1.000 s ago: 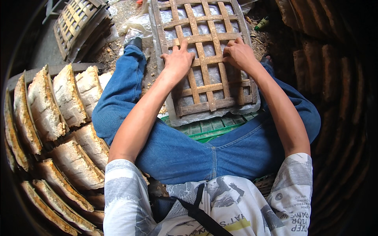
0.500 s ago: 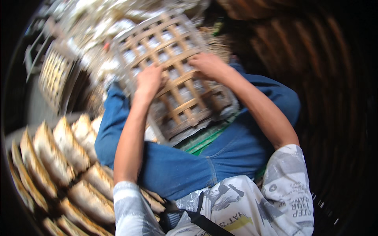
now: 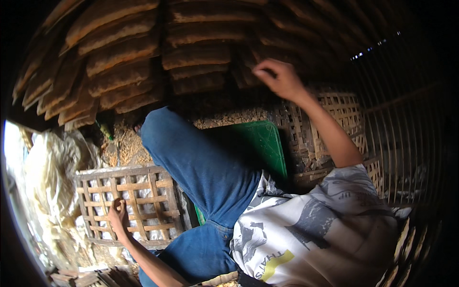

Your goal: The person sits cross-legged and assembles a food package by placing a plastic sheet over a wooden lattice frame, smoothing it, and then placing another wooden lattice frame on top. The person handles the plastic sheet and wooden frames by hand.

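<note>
My left hand [image 3: 118, 216] rests on a bamboo lattice panel [image 3: 135, 185], its fingers curled at one of the slats. The panel lies flat to the left of my legs, with pale plastic showing through its holes. My right hand [image 3: 281, 79] is raised in the air at the upper middle, the fingers bent and a dark gap between them and the thumb. Nothing shows in it. Beyond this hand are overlapping rows of brown slabs [image 3: 196, 55], dim in shadow. The hand looks apart from them.
A green plastic board or tray [image 3: 265, 143] lies beside my bent knee. Crumpled clear plastic [image 3: 55, 167] is heaped at the left. Tan bits [image 3: 125, 146] cover the ground. Woven bamboo baskets [image 3: 344, 117] stand at the right, near a wall of thin slats [image 3: 406, 129].
The view has swung to the right toward the dim brown slabs. My right hand has left the lattice panel and risen; my left hand stays at the panel.
</note>
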Demonstrator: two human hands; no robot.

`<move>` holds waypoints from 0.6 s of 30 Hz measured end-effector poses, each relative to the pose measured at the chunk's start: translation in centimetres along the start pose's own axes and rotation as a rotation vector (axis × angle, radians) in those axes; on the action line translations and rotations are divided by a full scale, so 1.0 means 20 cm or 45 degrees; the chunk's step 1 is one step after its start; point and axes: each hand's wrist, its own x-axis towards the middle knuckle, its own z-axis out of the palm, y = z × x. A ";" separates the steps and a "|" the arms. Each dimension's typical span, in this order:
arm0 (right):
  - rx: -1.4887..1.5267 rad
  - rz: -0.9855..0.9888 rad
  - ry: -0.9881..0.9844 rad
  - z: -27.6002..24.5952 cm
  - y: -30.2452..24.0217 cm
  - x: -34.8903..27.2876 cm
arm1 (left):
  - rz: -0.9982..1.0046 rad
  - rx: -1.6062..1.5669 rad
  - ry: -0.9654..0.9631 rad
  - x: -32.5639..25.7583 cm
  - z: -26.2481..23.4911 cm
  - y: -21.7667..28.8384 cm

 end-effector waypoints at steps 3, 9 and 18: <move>-0.640 0.331 0.160 -0.14 0.57 -0.44 | -0.098 -0.047 -0.074 -0.04 -0.01 0.12; -1.417 0.825 0.037 -0.43 1.41 -1.42 | -0.071 -0.067 -0.056 -0.03 0.17 0.07; -1.273 0.721 -0.092 0.01 1.07 -0.91 | -0.144 0.017 0.145 -0.25 -0.04 0.10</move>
